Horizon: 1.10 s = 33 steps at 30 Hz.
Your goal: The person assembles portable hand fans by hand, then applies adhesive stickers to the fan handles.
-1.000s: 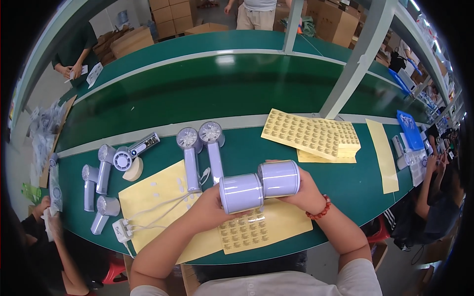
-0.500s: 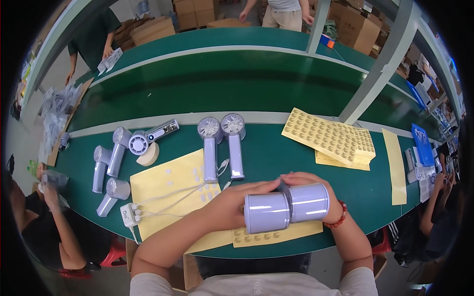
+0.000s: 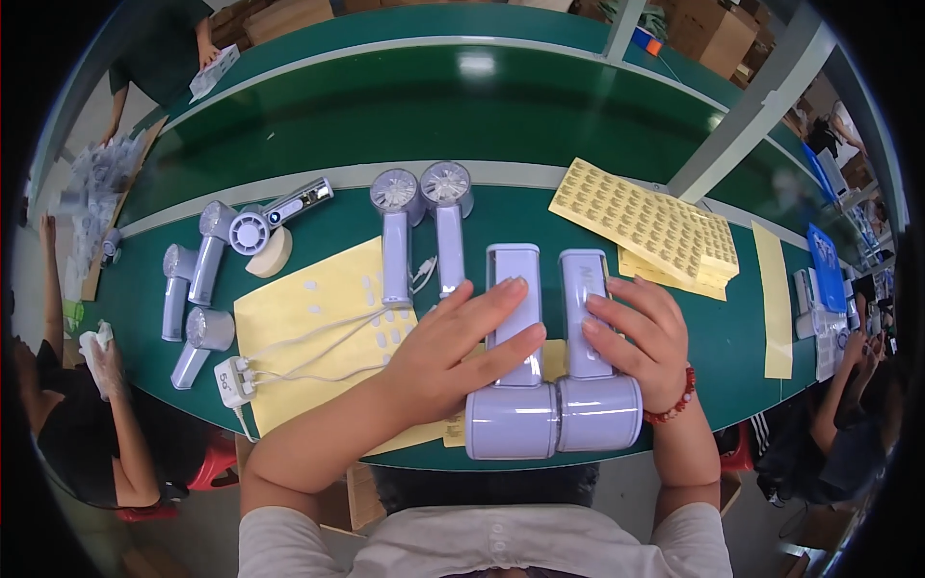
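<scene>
Two lilac handheld fans lie side by side in front of me, their handles pointing away and their round heads close together near the table's edge. My left hand [image 3: 467, 342] rests its fingers across the handle of the left fan [image 3: 512, 422]. Around the right fan's [image 3: 600, 414] handle curl the fingers of my right hand [image 3: 644, 337], partly covering dark lettering. Beyond my left hand are two more fans [image 3: 396, 236] [image 3: 447, 222] with clear-looking front covers. White cables run toward them from a white charger block [image 3: 234, 382] on a yellow sheet [image 3: 308, 332] with small pale oval stickers.
Several fans [image 3: 204, 332] and a tape roll [image 3: 271, 252] lie at the left. Yellow sticker sheets [image 3: 646, 220] are stacked at the far right, with a yellow strip [image 3: 773, 299] beside them. A grey post [image 3: 756, 101] rises behind. Co-workers sit at both sides.
The two fans, earlier held together with their heads toward me, have tipped down so their handles now show. My hands have moved apart, one onto each handle.
</scene>
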Each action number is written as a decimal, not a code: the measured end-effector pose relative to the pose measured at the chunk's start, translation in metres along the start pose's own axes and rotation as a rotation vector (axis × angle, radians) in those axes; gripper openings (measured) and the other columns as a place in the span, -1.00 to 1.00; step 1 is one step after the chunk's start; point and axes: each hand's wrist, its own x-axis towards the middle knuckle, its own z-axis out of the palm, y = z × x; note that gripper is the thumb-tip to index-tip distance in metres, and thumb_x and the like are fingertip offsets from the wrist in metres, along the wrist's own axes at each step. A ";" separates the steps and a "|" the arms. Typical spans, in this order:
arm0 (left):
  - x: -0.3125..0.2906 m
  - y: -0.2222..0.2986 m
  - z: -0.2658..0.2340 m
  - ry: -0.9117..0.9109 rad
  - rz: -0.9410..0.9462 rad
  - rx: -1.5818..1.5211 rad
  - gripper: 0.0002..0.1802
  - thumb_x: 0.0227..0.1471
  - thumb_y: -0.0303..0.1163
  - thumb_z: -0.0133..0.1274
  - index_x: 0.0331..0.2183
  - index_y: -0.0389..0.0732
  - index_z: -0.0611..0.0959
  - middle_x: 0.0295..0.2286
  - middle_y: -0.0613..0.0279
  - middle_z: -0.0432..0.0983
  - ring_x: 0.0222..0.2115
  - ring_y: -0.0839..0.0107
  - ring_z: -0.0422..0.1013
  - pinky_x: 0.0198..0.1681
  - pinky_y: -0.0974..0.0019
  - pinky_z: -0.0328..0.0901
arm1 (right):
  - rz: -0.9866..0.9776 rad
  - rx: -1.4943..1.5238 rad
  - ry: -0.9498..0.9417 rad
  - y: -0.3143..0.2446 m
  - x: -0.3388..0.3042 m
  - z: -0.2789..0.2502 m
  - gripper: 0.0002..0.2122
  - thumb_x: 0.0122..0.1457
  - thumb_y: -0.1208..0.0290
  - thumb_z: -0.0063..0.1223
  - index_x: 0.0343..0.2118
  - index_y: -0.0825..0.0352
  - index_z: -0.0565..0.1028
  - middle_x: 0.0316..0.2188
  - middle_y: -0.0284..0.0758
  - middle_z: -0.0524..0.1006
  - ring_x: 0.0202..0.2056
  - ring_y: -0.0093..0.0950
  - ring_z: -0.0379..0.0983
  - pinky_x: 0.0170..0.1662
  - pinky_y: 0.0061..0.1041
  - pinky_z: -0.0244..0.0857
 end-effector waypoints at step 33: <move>0.002 0.003 -0.004 0.147 -0.044 -0.324 -0.38 -0.33 -0.50 0.23 -0.11 -0.16 0.43 -0.33 0.20 0.40 -0.22 0.28 0.33 -0.13 0.24 0.20 | 0.294 0.772 0.146 0.002 -0.019 0.033 -0.74 -0.13 0.43 0.17 -0.33 0.29 0.40 -0.24 -0.25 0.51 -0.19 -0.32 0.42 -0.11 -0.40 0.29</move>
